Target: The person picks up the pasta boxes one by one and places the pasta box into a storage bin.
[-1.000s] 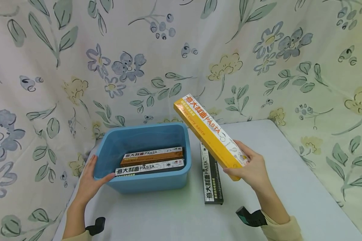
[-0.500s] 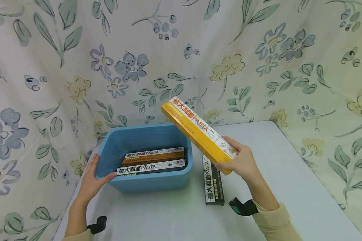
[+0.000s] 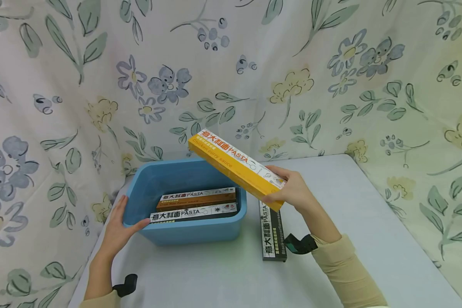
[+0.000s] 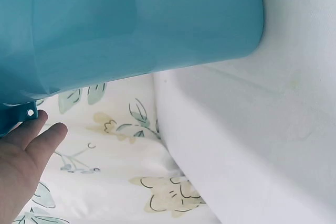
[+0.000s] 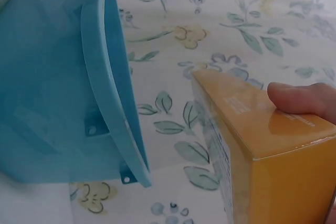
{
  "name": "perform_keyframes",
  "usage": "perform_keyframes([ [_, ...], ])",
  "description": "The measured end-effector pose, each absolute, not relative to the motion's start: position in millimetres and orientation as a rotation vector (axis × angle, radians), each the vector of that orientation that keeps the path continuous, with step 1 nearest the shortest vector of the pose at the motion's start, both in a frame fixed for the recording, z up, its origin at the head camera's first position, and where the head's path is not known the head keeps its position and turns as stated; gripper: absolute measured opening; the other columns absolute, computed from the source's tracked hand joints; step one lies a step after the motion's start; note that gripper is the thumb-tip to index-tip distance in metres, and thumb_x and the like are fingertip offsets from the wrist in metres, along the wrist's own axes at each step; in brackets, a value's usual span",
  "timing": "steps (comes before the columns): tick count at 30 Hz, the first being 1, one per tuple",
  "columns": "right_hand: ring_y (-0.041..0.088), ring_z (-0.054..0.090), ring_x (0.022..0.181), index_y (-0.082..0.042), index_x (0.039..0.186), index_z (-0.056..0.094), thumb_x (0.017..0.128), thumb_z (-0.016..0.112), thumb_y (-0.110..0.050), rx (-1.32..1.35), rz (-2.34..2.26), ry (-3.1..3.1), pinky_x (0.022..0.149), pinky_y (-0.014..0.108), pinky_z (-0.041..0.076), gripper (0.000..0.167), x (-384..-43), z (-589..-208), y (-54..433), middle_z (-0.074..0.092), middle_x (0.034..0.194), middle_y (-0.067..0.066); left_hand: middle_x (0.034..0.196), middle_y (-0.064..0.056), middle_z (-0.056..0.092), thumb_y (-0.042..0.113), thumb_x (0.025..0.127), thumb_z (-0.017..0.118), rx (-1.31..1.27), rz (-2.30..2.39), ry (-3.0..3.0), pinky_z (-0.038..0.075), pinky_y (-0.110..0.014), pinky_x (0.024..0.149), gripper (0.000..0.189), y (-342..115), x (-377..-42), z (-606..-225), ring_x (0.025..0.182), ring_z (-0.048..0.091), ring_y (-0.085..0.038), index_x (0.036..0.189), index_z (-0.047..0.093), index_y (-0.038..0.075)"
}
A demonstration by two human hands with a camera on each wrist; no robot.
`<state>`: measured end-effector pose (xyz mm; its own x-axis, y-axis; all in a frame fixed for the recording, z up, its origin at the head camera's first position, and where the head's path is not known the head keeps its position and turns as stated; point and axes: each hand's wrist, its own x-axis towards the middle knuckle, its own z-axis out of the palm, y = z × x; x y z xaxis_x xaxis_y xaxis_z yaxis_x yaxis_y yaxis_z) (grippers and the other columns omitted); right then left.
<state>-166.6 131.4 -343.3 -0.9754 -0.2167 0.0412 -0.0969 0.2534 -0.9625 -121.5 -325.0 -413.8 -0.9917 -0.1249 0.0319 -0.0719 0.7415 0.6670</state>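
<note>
My right hand grips the near end of a yellow chicken curry sauce pasta box, thumb on its yellow side. The box slants up to the left, and its far end overlaps the blue bin in the head view. The right wrist view shows the yellow box close up, beside the bin's rim. My left hand rests spread on the near left corner of the blue bin, thumb over the front rim. A brown pasta box and a black one lie inside the bin.
A black pepper pasta box lies lengthwise on the white table, right of the bin. A floral cloth hangs behind the table and along its left and right sides.
My right hand has carried the yellow pasta box left and slightly tipped it flatter, from over the table towards the bin's opening. My left hand has stayed at the bin's corner.
</note>
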Motion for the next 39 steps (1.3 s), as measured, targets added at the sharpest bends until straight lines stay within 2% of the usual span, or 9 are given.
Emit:
perform_keyframes([
  [13,0.028,0.054,0.098,0.000,0.140,0.051,0.062,0.084,-0.006,-0.408,-1.622,2.356,0.078,0.029,0.051,0.084,-206,-341,92,0.058,0.126,0.018,0.161,-0.020,-0.004,0.044,0.083,0.072,0.168,-1.112,-2.865,0.016,-0.077,0.101,0.110,-328,-119,-413,0.143,0.002,-0.050,0.156,-0.001,0.008],
  [25,0.023,0.056,0.096,-0.004,0.129,0.062,0.056,0.087,-0.015,-0.625,-1.093,2.487,0.080,0.029,0.049,0.078,-240,-335,59,0.066,0.116,0.009,0.161,-0.021,-0.004,0.042,0.084,0.072,0.171,-1.131,-2.883,0.015,-0.076,0.102,0.109,-327,-120,-413,0.143,0.002,-0.049,0.156,-0.002,0.007],
  [35,0.021,0.056,0.095,-0.005,0.131,0.062,0.058,0.088,-0.021,-0.675,-0.752,2.601,0.081,0.027,0.048,0.079,-258,-315,29,0.066,0.119,0.008,0.161,-0.021,-0.001,0.041,0.083,0.072,0.151,-1.130,-2.864,0.015,-0.076,0.103,0.107,-327,-122,-413,0.144,0.003,-0.049,0.156,0.002,0.006],
  [39,0.020,0.055,0.092,-0.007,0.131,0.062,0.059,0.088,-0.025,-0.677,-0.668,2.621,0.078,0.025,0.048,0.078,-263,-312,14,0.066,0.116,0.006,0.161,-0.020,-0.001,0.040,0.083,0.072,0.135,-1.140,-2.850,0.014,-0.076,0.103,0.107,-327,-123,-412,0.144,0.002,-0.048,0.156,0.002,0.006],
])
